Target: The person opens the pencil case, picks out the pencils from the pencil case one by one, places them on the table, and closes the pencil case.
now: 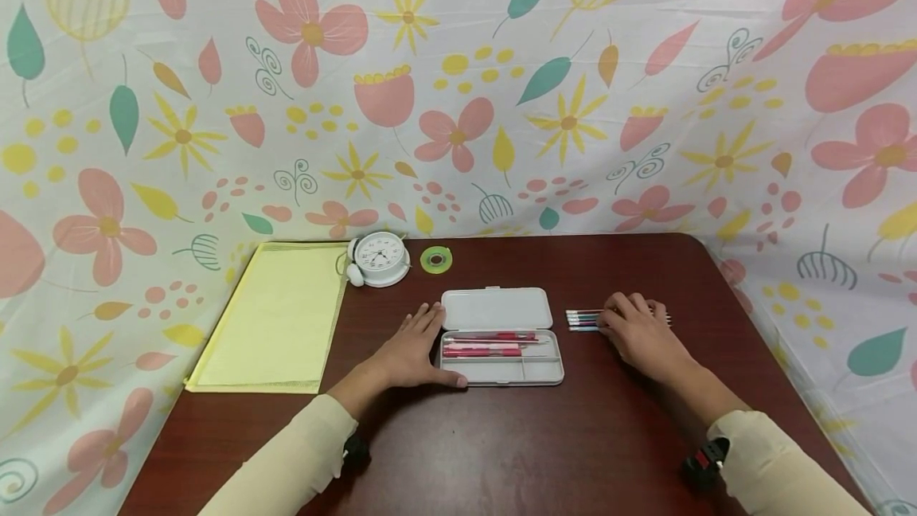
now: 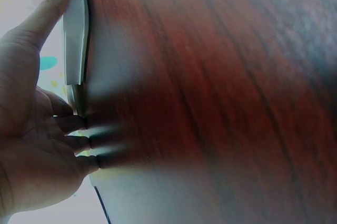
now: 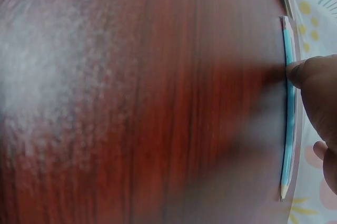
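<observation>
Pencils [image 1: 583, 322] under the right hand [image 1: 641, 334], case [image 1: 480, 373] braced by the left hand [image 1: 411, 351]

The pencils lie side by side on the bench [image 1: 458, 452], just right of the case and apart from it. The right wrist view shows the nearest one, light blue, with its blunt end towards the case and its point to the right. The right hand's fingers bend over the row from above, the thumb against the near side; this looks like a pinch across the bundle, likely to keep the pencils level and together, though the hand hides how many it takes in.

The left hand lies along the case's left end, fingers stretched out rather than curled, thumb at the near left corner. Spread this way, it probably steadies the case against sliding without covering the compartments.

The lid [image 1: 497, 309] is laid back on the far side, leaving the tray exposed. Pink and red pens [image 1: 483, 353] lie lengthwise inside, presumably because only that direction suits their length; the nearer compartments show bare floor.

Far left are a yellow pad [image 1: 268, 317], a white alarm clock [image 1: 380, 254] just beside it, and a green tape roll [image 1: 427, 260], all outside both hands' working area.
</observation>
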Tool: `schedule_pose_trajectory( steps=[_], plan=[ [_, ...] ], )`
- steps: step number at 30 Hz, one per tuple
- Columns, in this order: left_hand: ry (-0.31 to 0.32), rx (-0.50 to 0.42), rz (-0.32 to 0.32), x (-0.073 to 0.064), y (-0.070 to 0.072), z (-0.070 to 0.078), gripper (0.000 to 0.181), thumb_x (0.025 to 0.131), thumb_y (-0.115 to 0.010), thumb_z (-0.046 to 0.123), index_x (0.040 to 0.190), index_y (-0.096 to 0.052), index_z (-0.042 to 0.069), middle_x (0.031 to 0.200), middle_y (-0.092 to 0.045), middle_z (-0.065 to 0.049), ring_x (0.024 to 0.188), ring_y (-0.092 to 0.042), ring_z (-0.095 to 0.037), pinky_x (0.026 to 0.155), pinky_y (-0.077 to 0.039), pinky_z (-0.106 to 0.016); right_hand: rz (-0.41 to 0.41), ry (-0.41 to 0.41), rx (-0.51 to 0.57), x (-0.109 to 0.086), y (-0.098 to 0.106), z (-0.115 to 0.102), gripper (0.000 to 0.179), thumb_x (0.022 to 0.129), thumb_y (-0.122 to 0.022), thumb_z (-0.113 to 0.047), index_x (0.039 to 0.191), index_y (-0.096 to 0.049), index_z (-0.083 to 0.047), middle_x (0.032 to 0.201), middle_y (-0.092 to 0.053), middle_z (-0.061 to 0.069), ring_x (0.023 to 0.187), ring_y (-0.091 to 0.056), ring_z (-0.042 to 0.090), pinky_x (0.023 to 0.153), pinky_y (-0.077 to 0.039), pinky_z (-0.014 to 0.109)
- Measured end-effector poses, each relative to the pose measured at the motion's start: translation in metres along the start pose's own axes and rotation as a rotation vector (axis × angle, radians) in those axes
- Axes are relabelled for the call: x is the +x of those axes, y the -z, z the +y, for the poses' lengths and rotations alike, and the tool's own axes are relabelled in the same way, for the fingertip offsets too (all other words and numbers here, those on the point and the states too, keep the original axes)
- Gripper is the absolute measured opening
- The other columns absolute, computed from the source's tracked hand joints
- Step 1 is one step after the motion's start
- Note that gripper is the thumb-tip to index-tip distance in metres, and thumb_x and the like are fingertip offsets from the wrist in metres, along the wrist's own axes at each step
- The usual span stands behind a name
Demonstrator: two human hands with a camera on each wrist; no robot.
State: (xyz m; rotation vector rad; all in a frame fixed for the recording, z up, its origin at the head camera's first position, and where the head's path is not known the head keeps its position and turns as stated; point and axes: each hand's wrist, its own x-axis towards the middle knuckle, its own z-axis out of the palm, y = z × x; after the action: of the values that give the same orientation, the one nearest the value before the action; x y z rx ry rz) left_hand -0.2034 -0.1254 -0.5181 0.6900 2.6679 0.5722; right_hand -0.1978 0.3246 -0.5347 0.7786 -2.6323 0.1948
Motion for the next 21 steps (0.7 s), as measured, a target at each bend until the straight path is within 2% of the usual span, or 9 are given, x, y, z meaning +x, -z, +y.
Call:
schedule_pose_trajectory(
  steps=[10, 16, 21],
  plan=[
    [-0.004, 0.000, 0.004, 0.000, 0.001, 0.000, 0.138, 0.084, -0.082, 0.078, 0.177, -0.014, 0.003, 0.186, -0.013, -0.019, 0.175, -0.007, -0.039, 0.141, -0.013, -0.059, 0.015, 0.000, 0.017, 0.007, 0.000, -0.013, 0.019, 0.093, -0.087, -0.010, 0.107, -0.078, -0.017, 0.118, -0.062, 0.004, 0.105, -0.056, 0.029, 0.085, -0.048, 0.068],
    [0.001, -0.003, 0.005, 0.001, 0.001, 0.001, 0.138, 0.084, -0.083, 0.077, 0.177, -0.013, 0.002, 0.186, -0.013, -0.020, 0.175, -0.007, -0.039, 0.141, -0.014, -0.060, 0.024, 0.026, 0.067, 0.021, 0.000, -0.035, 0.018, 0.094, -0.087, -0.013, 0.110, -0.080, -0.015, 0.117, -0.065, 0.003, 0.105, -0.055, 0.026, 0.087, -0.045, 0.064],
    [-0.001, -0.002, 0.006, 0.000, 0.002, 0.001, 0.137, 0.084, -0.083, 0.076, 0.177, -0.014, 0.002, 0.186, -0.014, -0.020, 0.175, -0.007, -0.039, 0.141, -0.014, -0.060, 0.028, 0.089, 0.105, 0.034, -0.002, -0.056, 0.015, 0.094, -0.088, -0.013, 0.107, -0.081, -0.016, 0.115, -0.066, 0.002, 0.104, -0.054, 0.025, 0.088, -0.047, 0.064]
  ],
)
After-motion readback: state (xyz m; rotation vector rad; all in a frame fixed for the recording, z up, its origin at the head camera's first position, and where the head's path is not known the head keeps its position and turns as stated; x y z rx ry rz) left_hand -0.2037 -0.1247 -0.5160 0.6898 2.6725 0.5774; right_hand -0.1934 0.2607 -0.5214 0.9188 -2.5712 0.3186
